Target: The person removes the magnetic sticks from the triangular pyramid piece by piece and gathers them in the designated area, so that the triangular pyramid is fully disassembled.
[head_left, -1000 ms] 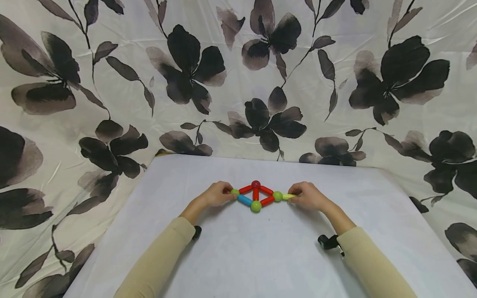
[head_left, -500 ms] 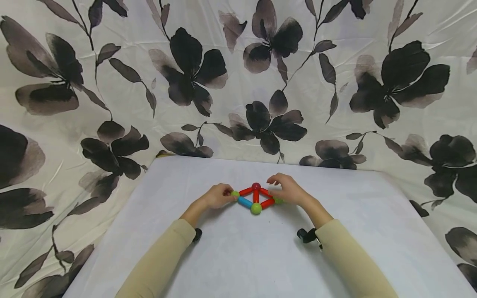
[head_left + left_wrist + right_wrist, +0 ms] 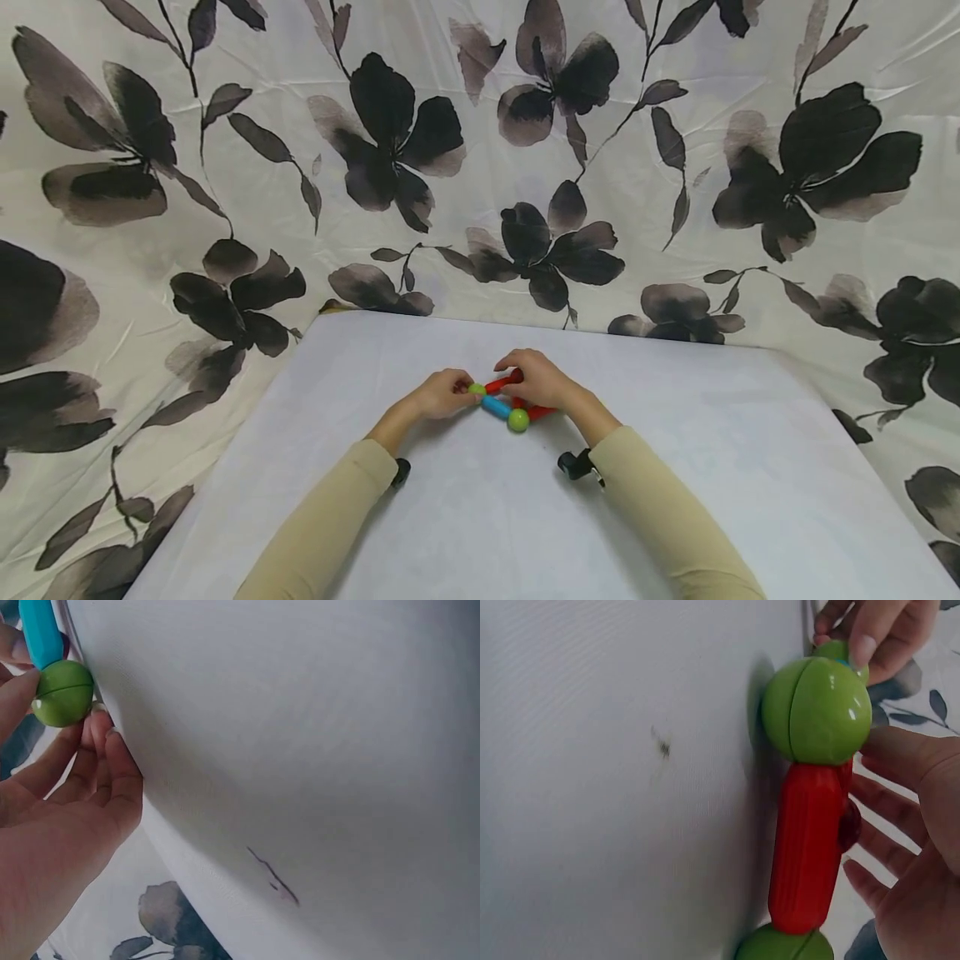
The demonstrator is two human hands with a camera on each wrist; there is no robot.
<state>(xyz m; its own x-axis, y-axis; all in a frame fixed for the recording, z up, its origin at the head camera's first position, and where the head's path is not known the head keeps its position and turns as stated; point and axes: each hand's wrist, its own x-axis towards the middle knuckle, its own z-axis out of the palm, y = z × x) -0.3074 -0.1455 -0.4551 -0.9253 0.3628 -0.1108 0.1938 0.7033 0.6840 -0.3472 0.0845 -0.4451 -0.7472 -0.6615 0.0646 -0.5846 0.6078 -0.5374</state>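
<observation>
On the table lies a flat frame of toy balls and coloured rods. My left hand pinches the green ball at its left corner, where a blue rod joins. Over the right part of the frame hovers my right hand, its fingers spread loosely around the dark red ball; whether they touch it is unclear. The front green ball and a red rod stand out in the right wrist view, with another green ball below. My right hand hides the frame's right corner in the head view.
The frame sits on a white-covered table. Behind it hangs a white cloth printed with dark flowers. A black wrist device is worn below my right sleeve.
My right hand has let go of the yellow-green rod at the right and moved left over the frame, to the red ball. The left hand keeps its pinch on the green ball.
</observation>
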